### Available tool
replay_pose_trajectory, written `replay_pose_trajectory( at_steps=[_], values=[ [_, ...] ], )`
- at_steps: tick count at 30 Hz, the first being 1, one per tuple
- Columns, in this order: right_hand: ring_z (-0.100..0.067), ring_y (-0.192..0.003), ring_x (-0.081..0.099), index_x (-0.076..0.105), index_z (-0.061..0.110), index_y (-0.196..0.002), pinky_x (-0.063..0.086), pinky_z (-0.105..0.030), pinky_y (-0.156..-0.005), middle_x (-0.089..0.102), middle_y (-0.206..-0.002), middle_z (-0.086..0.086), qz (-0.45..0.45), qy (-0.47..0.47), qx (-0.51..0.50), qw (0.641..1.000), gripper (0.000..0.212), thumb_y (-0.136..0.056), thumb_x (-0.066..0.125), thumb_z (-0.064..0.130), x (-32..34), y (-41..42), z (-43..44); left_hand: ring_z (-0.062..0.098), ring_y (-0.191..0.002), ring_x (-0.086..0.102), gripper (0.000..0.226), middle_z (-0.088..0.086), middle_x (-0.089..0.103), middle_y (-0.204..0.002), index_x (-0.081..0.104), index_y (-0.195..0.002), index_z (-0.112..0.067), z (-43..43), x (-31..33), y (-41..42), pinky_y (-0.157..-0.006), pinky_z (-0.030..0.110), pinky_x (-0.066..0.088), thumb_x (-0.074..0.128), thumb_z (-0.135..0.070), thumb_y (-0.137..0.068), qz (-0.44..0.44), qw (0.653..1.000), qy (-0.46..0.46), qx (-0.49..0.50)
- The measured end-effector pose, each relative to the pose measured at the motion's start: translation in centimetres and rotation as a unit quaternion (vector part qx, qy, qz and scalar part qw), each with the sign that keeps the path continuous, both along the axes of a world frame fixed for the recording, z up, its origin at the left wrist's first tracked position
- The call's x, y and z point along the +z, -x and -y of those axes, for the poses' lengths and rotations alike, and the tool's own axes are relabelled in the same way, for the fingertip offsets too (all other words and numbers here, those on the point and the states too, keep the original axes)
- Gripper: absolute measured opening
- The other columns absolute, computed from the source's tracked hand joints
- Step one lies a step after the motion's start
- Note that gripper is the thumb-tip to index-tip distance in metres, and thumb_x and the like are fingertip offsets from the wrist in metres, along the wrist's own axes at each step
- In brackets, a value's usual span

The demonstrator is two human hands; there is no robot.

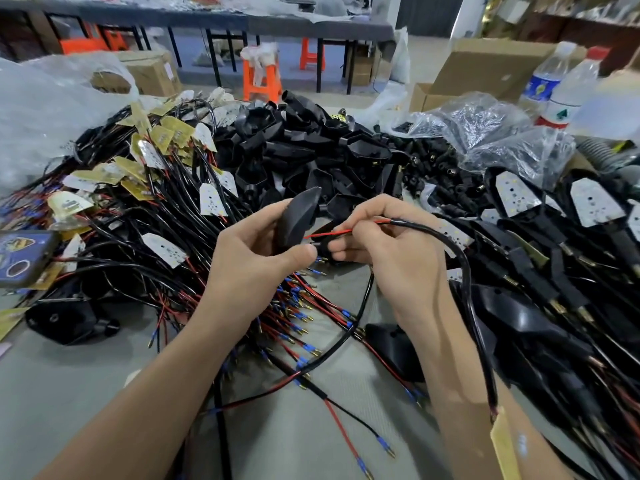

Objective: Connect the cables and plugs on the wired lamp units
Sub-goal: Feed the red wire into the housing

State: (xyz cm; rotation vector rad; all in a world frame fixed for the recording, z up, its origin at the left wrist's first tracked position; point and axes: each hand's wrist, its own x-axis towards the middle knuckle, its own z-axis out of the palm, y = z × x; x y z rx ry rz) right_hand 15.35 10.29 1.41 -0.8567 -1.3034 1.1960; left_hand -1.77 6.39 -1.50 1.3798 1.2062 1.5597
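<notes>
My left hand [254, 249] grips a black lamp housing [298, 220] upright above the table's middle. Right beside it, my right hand [388, 244] pinches a red wire [329, 233] and a black wire that run into the housing's lower end. Those wires come out of a black sheathed cable [460, 258], which loops over my right wrist and down to a yellow LED board [504, 448] near my forearm. The point where the wires enter the housing is hidden by my fingers.
A tangle of wired LED boards [156, 202] covers the left. Empty black housings [304, 150] pile up behind my hands, assembled lamp units [554, 237] lie at the right. A phone [24, 258] rests at the left edge, water bottles [568, 88] stand back right.
</notes>
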Motion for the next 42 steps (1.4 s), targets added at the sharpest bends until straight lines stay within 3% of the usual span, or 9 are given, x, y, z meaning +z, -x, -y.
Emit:
replay_pose_trajectory(
  at_steps=[5,11,18,21,25,29,35,37,42],
  values=[
    [-0.029,-0.066,0.075,0.066,0.003,-0.074,0.061,-0.033,-0.061,0.072,-0.072,-0.017,-0.025,0.026,0.020,0.999,0.031,-0.088,0.045,-0.015,0.1,0.1,0.1,0.017,-0.110,0.074,0.064,-0.007,0.079,-0.114,0.072,-0.124,-0.040,0.1,0.3,-0.2,-0.098,0.034,0.058,0.086,-0.010,-0.069,-0.055,0.998,-0.006,-0.010],
    [-0.024,-0.063,0.073,0.067,0.007,-0.075,0.058,-0.027,-0.058,0.073,-0.074,-0.015,-0.087,0.086,0.031,0.992,0.032,-0.091,0.048,-0.013,0.2,0.3,0.3,0.008,-0.111,0.072,0.062,-0.011,0.078,-0.116,0.073,-0.119,-0.052,0.2,0.7,-0.2,-0.092,0.020,0.055,0.083,-0.009,-0.075,-0.038,0.997,0.001,-0.068],
    [-0.026,-0.062,0.073,0.066,0.006,-0.073,0.058,-0.029,-0.057,0.073,-0.074,-0.016,-0.080,0.058,0.038,0.994,0.034,-0.087,0.044,-0.016,0.3,0.3,0.7,0.019,-0.102,0.075,0.038,0.008,0.079,-0.110,0.082,-0.111,-0.018,0.0,0.5,-0.1,-0.084,0.024,0.057,0.063,-0.006,-0.080,0.158,0.979,0.070,-0.108],
    [-0.026,-0.061,0.073,0.064,0.004,-0.073,0.058,-0.029,-0.057,0.072,-0.070,-0.014,-0.077,0.033,0.049,0.995,0.034,-0.086,0.042,-0.018,0.4,0.4,0.7,0.024,-0.109,0.073,0.029,0.014,0.076,-0.117,0.081,-0.104,-0.011,-0.3,0.5,-0.2,-0.093,0.033,0.060,0.060,-0.011,-0.083,0.232,0.966,0.097,-0.064],
    [-0.028,-0.064,0.074,0.065,0.005,-0.072,0.059,-0.030,-0.059,0.071,-0.071,-0.014,-0.085,0.035,0.020,0.996,0.035,-0.086,0.043,-0.018,0.4,0.3,0.5,0.021,-0.108,0.073,0.038,0.013,0.077,-0.118,0.083,-0.102,-0.017,-0.2,0.8,0.2,-0.091,0.027,0.060,0.063,-0.001,-0.075,0.229,0.967,0.093,-0.052],
    [-0.030,-0.068,0.076,0.068,0.004,-0.072,0.060,-0.031,-0.061,0.073,-0.072,-0.016,-0.075,0.034,-0.012,0.997,0.034,-0.086,0.045,-0.016,0.0,0.3,0.3,0.016,-0.106,0.073,0.052,0.003,0.079,-0.109,0.084,-0.104,-0.024,0.0,0.9,0.5,-0.091,0.022,0.057,0.065,0.003,-0.064,0.161,0.983,0.061,-0.066],
    [-0.028,-0.075,0.078,0.075,0.010,-0.073,0.063,-0.036,-0.069,0.075,-0.072,-0.013,-0.005,-0.009,-0.033,0.999,0.023,-0.082,0.064,-0.008,-0.5,0.4,0.3,0.016,-0.112,0.072,0.057,0.003,0.079,-0.113,0.082,-0.111,-0.026,0.2,0.8,0.4,-0.091,0.021,0.052,0.069,0.002,-0.064,0.096,0.990,0.058,-0.082],
    [-0.026,-0.072,0.077,0.076,0.013,-0.074,0.064,-0.042,-0.070,0.075,-0.072,-0.009,0.054,-0.051,-0.056,0.996,0.015,-0.077,0.075,-0.001,-0.5,0.2,0.5,0.021,-0.110,0.072,0.052,0.007,0.078,-0.113,0.081,-0.113,-0.020,0.2,0.8,0.4,-0.090,0.023,0.055,0.067,0.001,-0.067,0.124,0.986,0.069,-0.092],
    [-0.013,-0.066,0.072,0.078,0.020,-0.070,0.059,-0.032,-0.063,0.074,-0.067,0.004,0.144,-0.109,-0.080,0.980,0.020,-0.075,0.079,0.001,-0.5,0.1,0.5,0.024,-0.111,0.073,0.035,0.017,0.076,-0.119,0.083,-0.103,-0.016,0.1,1.2,0.4,-0.087,0.028,0.061,0.064,-0.005,-0.076,0.212,0.969,0.099,-0.077]
  ],
)
